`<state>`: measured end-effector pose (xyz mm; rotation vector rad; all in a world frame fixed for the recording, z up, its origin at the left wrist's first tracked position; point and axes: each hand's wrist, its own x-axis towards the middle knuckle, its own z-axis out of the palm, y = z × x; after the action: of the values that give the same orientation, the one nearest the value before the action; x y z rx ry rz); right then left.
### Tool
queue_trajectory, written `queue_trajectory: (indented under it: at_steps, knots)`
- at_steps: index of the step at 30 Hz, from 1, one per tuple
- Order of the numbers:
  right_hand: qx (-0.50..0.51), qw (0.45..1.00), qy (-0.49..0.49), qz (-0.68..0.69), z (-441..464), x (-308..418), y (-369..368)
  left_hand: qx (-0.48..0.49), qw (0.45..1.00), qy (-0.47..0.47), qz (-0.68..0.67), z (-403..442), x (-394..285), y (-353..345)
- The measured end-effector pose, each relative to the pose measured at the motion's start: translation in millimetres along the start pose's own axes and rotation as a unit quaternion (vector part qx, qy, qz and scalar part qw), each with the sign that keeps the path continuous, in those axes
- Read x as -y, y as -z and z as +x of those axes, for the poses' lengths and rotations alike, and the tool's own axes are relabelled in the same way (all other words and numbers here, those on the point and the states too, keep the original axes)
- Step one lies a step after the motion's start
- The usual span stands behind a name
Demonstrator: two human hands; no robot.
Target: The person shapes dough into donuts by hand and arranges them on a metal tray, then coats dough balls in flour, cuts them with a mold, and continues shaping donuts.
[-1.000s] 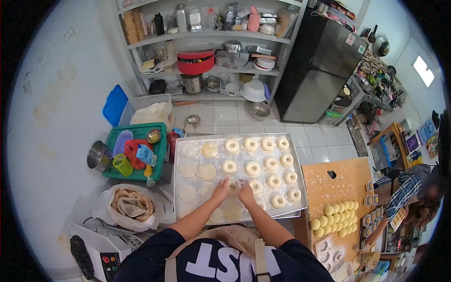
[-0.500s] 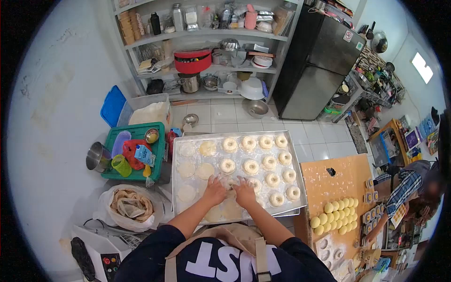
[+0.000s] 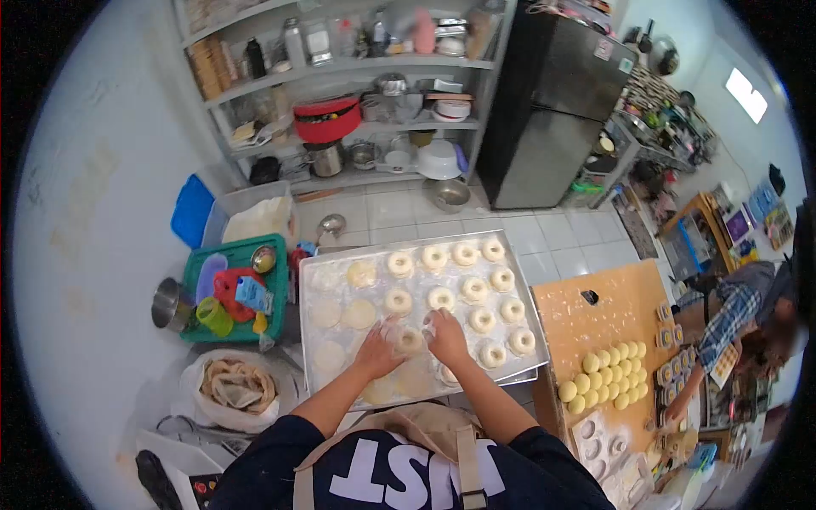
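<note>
A large metal tray [image 3: 308, 293] lies in front of me, with rows of pale dough rings on its right part and flat floury rounds on its left. Between my hands sits one dough ring [image 3: 410, 341] on the tray. My left hand [image 3: 380, 347] is at the ring's left side, fingers spread and touching or almost touching it. To the right of the ring, my right hand [image 3: 444, 337] has its fingers apart, with nothing visible in it. Another ring [image 3: 441, 299] lies just beyond my right hand.
A green lid [image 3: 276, 297] with bowls and packets is at the left, above a bag of scraps [image 3: 274, 399]. At the right, a wooden table [image 3: 557, 319] bears several dough balls [image 3: 598, 381]. A co-worker's arm [image 3: 693, 382] reaches in beyond it. Shelves and a fridge [image 3: 544, 127] stand ahead.
My hands have moved apart, uncovering the dough ring between them. The whole view has tilted and shifted, so the tray appears farther left.
</note>
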<state>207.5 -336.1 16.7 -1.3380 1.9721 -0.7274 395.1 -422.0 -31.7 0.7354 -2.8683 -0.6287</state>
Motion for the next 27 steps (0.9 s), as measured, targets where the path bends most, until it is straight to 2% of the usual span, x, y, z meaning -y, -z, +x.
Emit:
queue_trajectory:
  at_steps: [3,6,8,10,13,15,17,19,20,21,22,23,24,25,27]
  knots:
    - [0.015,0.97,0.109,-0.216,0,-16,-17,0.035,0.999,-0.04,0.0,-3,-16,14]
    - [0.043,0.958,0.028,-0.283,-28,7,8,0.05,0.997,-0.043,0.044,-3,-22,15]
    - [-0.02,0.973,0.007,-0.228,-47,-8,30,0.029,0.999,-0.01,0.038,1,-24,15]
    - [-0.087,0.983,-0.031,-0.157,-82,-22,59,-0.085,0.996,-0.031,0.0,10,-18,1]
    - [-0.196,0.971,-0.127,-0.057,-150,-83,92,-0.147,0.987,-0.061,0.022,44,-38,-12]
    - [-0.343,0.923,-0.165,-0.054,-220,-124,107,-0.149,0.979,-0.136,-0.015,67,-87,-4]
    - [-0.503,0.844,-0.184,-0.028,-309,-151,119,-0.129,0.971,-0.195,-0.047,84,-136,-10]
    - [-0.608,0.758,-0.238,-0.017,-403,-183,118,-0.095,0.965,-0.235,-0.064,96,-179,-23]
    - [-0.637,0.686,-0.352,0.013,-448,-184,117,-0.089,0.958,-0.265,-0.066,102,-196,-40]
    - [-0.697,0.612,-0.372,0.048,-494,-191,108,-0.09,0.943,-0.31,-0.078,106,-216,-53]
    - [-0.718,0.563,-0.408,-0.004,-535,-202,95,-0.092,0.927,-0.352,-0.089,108,-237,-66]
    - [-0.729,0.546,-0.411,-0.021,-578,-218,76,-0.094,0.91,-0.392,-0.1,107,-260,-76]
    - [-0.707,0.531,-0.464,-0.055,-612,-222,58,-0.076,0.909,-0.397,-0.103,98,-294,-76]
    - [-0.647,0.551,-0.524,-0.065,-638,-214,50,-0.061,0.897,-0.424,-0.105,95,-317,-86]
    - [-0.558,0.645,-0.522,0.031,-667,-207,33,-0.032,0.875,-0.471,-0.108,87,-356,-107]
